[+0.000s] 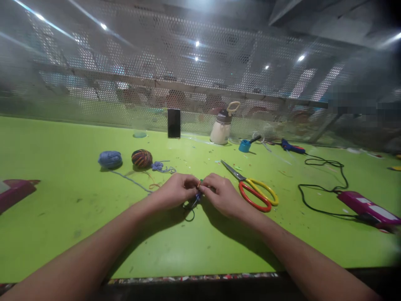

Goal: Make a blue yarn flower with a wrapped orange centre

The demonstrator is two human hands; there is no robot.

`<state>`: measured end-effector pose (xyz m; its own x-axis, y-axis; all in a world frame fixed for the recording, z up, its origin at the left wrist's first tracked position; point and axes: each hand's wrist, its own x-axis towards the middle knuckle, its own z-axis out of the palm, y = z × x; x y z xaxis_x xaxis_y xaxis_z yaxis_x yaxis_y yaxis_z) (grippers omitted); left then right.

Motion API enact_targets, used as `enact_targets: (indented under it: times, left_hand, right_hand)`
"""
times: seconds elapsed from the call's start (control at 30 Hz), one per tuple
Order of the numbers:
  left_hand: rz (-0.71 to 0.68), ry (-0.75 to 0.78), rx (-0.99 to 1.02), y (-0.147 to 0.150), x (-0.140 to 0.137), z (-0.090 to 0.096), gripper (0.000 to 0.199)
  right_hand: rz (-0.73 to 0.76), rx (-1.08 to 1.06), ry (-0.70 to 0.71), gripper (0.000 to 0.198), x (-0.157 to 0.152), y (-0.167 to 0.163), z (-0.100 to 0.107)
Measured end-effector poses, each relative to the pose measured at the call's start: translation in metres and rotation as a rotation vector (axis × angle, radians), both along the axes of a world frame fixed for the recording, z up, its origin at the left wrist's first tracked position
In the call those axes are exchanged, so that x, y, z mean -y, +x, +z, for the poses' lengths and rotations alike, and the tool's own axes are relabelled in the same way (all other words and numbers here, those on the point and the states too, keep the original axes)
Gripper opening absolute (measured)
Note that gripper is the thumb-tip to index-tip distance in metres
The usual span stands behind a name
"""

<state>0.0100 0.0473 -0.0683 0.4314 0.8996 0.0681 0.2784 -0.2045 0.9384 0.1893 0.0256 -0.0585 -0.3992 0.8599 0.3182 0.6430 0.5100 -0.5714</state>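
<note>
Where both hands meet at mid-desk (62,217), the left hand (175,191) and right hand (222,195) pinch a small yarn piece (196,197), fingertips closed together on it. It looks soft, light and limp, best gripped at its knotted middle. Its loose tail droops toward the person; long axis unclear. Scissors (255,190) lie just right.

Worktop (62,217): bright green, scuffed, flecked with scraps.
Scissors (250,188): red and yellow handles, lying flat, blades pointing to the far left.
Blue yarn ball (110,159): left, just beside a multicolour ball (142,158).
Phone (173,123): upright against the mesh screen (125,83).
Bottle (222,127): cream, looped handle.
Blue cup (244,145): near the bottle.
Glue gun (291,146): far right, black cord (322,184) trailing.
Pink case (368,207): right edge.
</note>
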Motion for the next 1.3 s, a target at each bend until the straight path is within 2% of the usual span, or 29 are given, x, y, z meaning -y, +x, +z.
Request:
enact_targets:
  times: [0.23,0.4,0.63,0.77,0.87,0.93,1.13,1.3]
  left_hand:
    - [0.044,0.024,-0.031,0.004,-0.002,-0.007,0.005]
    - [0.100,0.029,-0.063,0.004,-0.003,-0.005,0.009]
    - [0.101,0.002,-0.141,0.005,-0.001,0.000,0.011]
    - [0.107,-0.014,-0.152,0.006,0.000,0.001,0.017]
    - [0.103,-0.013,-0.139,0.006,0.000,0.002,0.018]
    - [0.090,-0.008,-0.126,0.005,0.000,0.001,0.016]
    - [0.075,0.029,-0.068,0.004,0.000,0.000,0.007]
    - [0.058,-0.089,0.045,0.005,0.000,0.003,0.005]
  right_hand:
    - [0.002,-0.051,-0.038,0.020,0.003,-0.005,-0.002]
    - [0.004,-0.098,0.028,0.019,0.003,-0.003,0.000]
    - [0.019,-0.017,0.154,0.032,0.005,-0.003,-0.003]
    - [-0.058,-0.050,0.206,0.037,0.006,-0.002,-0.001]
    - [-0.112,-0.180,0.135,0.036,0.002,0.002,0.002]
    - [-0.118,-0.237,0.084,0.025,-0.003,0.004,0.003]
    - [-0.046,-0.249,-0.028,0.008,-0.010,0.000,0.000]
    - [-0.108,-0.330,-0.088,0.012,-0.014,0.004,-0.006]
